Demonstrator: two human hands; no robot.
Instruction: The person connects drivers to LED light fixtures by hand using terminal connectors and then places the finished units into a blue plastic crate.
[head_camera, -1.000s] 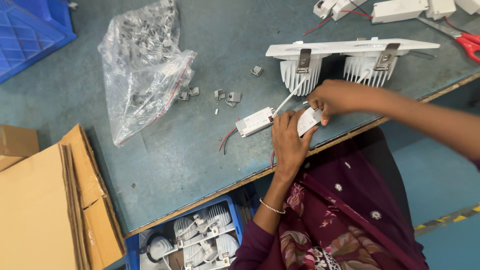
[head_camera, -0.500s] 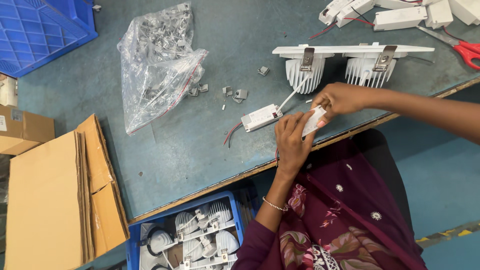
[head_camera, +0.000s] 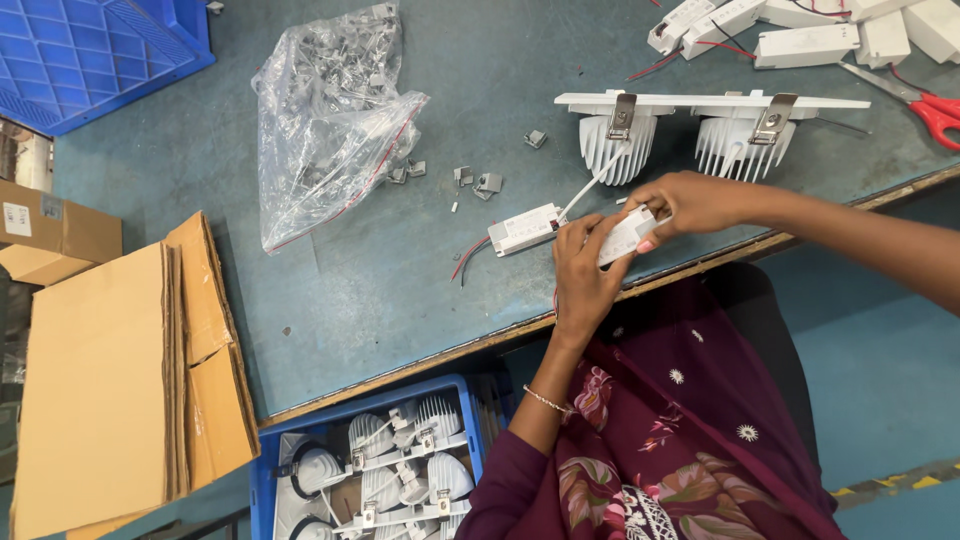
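Observation:
Both of my hands hold one small white driver box (head_camera: 625, 237) near the table's front edge. My left hand (head_camera: 583, 270) grips its lower end and my right hand (head_camera: 690, 203) pinches its upper end. A second white driver box (head_camera: 525, 230) with red and black leads lies just left of my hands, joined by a white cable to a twin white downlight fixture (head_camera: 700, 125) with finned heat sinks and metal spring clips.
A clear plastic bag of metal clips (head_camera: 325, 110) lies on the blue-grey table (head_camera: 400, 270), with loose clips (head_camera: 478, 181) beside it. More white driver boxes (head_camera: 800, 40) and red-handled scissors (head_camera: 930, 105) sit at top right. Cardboard (head_camera: 110, 380), blue crates (head_camera: 90, 50) and a bin of downlights (head_camera: 380, 460) surround.
The view has shifted so everything sits slightly further right and lower. My hands stay on the small white box with the same grip, turning it a little.

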